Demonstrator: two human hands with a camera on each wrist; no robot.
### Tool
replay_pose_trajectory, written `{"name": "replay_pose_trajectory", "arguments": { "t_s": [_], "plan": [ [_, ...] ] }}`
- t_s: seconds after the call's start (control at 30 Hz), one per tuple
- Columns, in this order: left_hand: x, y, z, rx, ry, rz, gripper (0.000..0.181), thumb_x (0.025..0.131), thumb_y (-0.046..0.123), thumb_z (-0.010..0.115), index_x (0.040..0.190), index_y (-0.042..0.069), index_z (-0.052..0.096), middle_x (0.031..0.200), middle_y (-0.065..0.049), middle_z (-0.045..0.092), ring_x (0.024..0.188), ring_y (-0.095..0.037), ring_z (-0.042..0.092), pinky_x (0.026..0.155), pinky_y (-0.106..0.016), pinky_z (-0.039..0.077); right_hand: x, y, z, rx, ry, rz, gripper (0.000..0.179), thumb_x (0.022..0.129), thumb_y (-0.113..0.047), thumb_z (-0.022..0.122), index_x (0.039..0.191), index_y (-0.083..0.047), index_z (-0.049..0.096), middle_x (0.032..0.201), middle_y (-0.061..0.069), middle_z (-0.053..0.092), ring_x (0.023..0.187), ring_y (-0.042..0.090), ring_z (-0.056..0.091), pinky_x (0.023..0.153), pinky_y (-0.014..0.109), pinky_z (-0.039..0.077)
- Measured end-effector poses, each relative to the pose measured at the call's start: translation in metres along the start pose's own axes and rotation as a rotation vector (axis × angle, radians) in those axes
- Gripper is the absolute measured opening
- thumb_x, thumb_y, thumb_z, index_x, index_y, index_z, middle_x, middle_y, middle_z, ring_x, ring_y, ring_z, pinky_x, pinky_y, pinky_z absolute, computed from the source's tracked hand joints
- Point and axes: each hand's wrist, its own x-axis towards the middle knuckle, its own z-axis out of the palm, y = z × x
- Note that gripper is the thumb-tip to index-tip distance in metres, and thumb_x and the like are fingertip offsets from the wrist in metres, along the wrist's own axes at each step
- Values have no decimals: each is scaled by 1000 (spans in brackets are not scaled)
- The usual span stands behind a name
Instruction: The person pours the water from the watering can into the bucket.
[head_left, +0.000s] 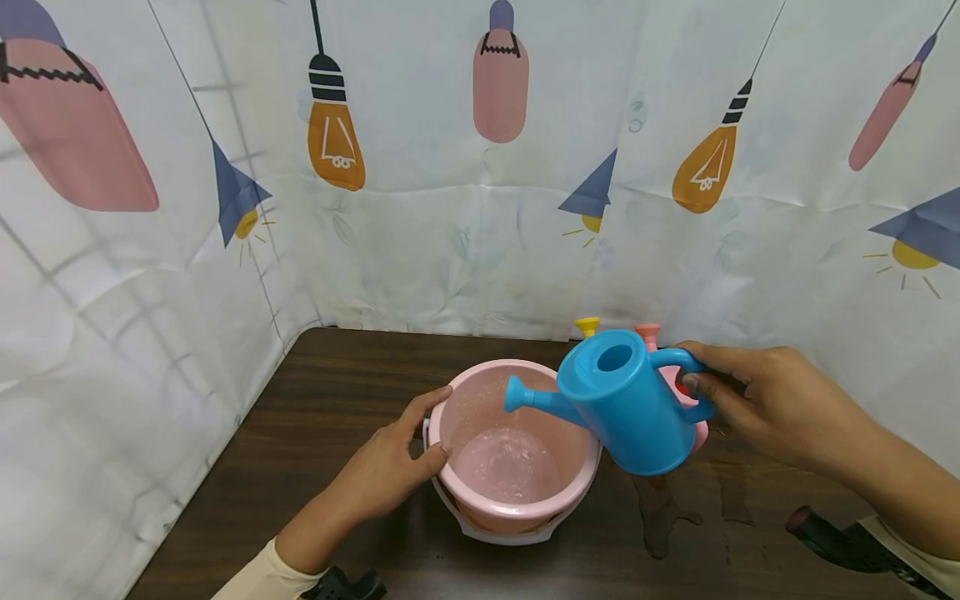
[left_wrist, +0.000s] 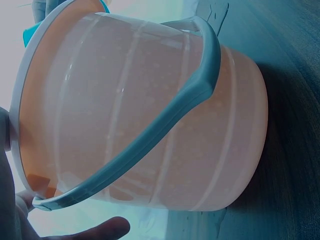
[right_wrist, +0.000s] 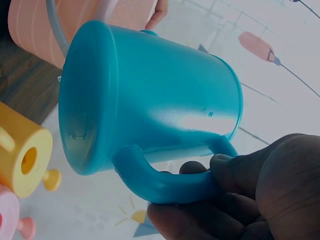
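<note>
Spanning the lower view, a dark wood-grain tabletop [head_left: 352,375] carries the pink bucket [head_left: 517,508], smooth plastic, round-mouthed, ribbed outside, its pale bail handle [left_wrist: 165,117] slung low. The glossy blue watering can [head_left: 633,417] is held tilted at its right side, flared spout over the bucket's mouth, likely so drips land inside. Beyond it show a yellow watering can [right_wrist: 42,155] and a pink watering can [right_wrist: 10,205]. Your right hand [head_left: 787,404] is wrapped round the blue can's looped handle; your left hand [head_left: 386,467] grips the bucket's rim, presumably to steady it. Clear puddles [head_left: 660,525] wet the tabletop nearby.
</note>
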Motion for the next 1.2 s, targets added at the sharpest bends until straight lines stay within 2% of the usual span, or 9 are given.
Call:
{"name": "replay_pose_trajectory", "arguments": {
  "t_s": [0.2, 0.53, 1.0, 1.2],
  "plan": [
    [0, 0, 0, 2, 0, 9, 68, 94, 37, 64, 155, 43, 34, 126, -3, 66, 109, -22, 64, 88, -50, 49, 0, -1, 0, -7, -3, 6, 44, 86, 0, 78, 129, 4, 68, 102, 9, 75, 61, -1, 48, 52, 24, 41],
    [0, 0, -1, -2, -4, 15, 68, 94, 38, 64, 155, 43, 34, 126, -4, 66, 110, -22, 64, 88, -50, 49, 0, -2, 0, -2, -8, 20, 44, 86, 1, 77, 130, 5, 67, 94, 4, 73, 51, -2, 37, 47, 24, 36],
    [1, 0, 0, -13, -7, 33, 66, 95, 38, 63, 155, 42, 35, 126, -3, 66, 111, -23, 64, 89, -50, 48, 2, -2, -1, -12, -8, 2, 45, 85, 0, 79, 128, 5, 68, 98, 6, 75, 59, -1, 46, 51, 24, 41],
    [0, 1, -1, -17, -7, 33, 67, 94, 37, 63, 155, 42, 35, 126, -2, 66, 110, -22, 64, 88, -50, 49, 2, -2, -2, -8, -8, -2, 45, 85, 0, 79, 129, 4, 68, 97, 5, 74, 57, -2, 44, 51, 24, 40]
  ]
}}
